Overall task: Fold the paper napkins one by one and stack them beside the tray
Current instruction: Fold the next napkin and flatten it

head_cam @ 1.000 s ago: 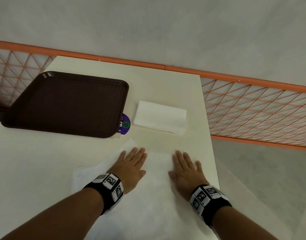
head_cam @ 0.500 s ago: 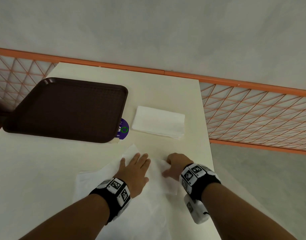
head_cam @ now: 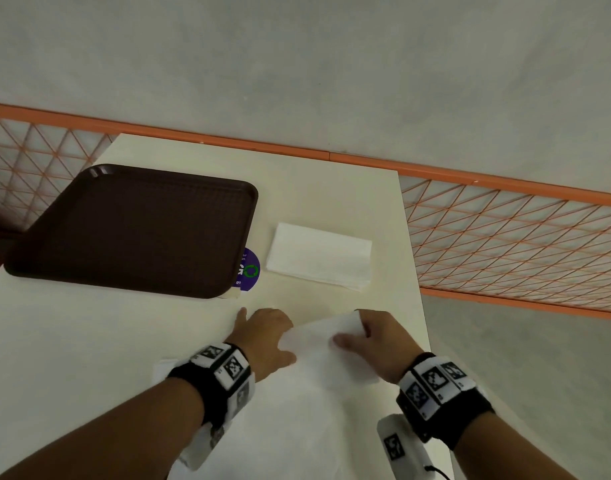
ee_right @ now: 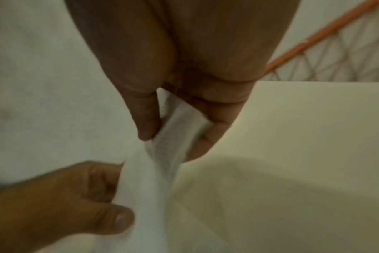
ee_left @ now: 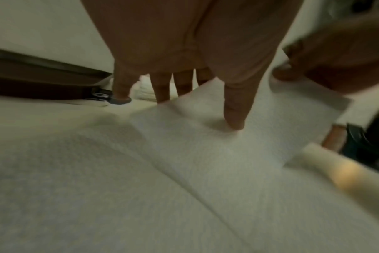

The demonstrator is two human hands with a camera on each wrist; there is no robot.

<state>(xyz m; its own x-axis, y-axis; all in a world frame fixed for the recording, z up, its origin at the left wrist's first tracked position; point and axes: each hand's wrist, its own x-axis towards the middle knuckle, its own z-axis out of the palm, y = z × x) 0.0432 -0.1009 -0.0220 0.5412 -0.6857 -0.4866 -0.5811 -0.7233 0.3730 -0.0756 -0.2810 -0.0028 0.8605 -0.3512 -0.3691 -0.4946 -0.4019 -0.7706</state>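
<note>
The right hand [head_cam: 380, 341] pinches the far edge of the big white napkin [head_cam: 297, 410] between thumb and fingers [ee_right: 214, 118] and lifts that edge up off the desk [head_cam: 89, 341]. The left hand [head_cam: 266, 336] lies flat on the napkin with its fingers straight, and the napkin sits at the near edge of the desk. A stack of folded napkins [head_cam: 319, 259] lies near the right edge of the desk, beside the brown tray [head_cam: 134, 230], with a purple sticker [head_cam: 248, 270] between them.
</note>
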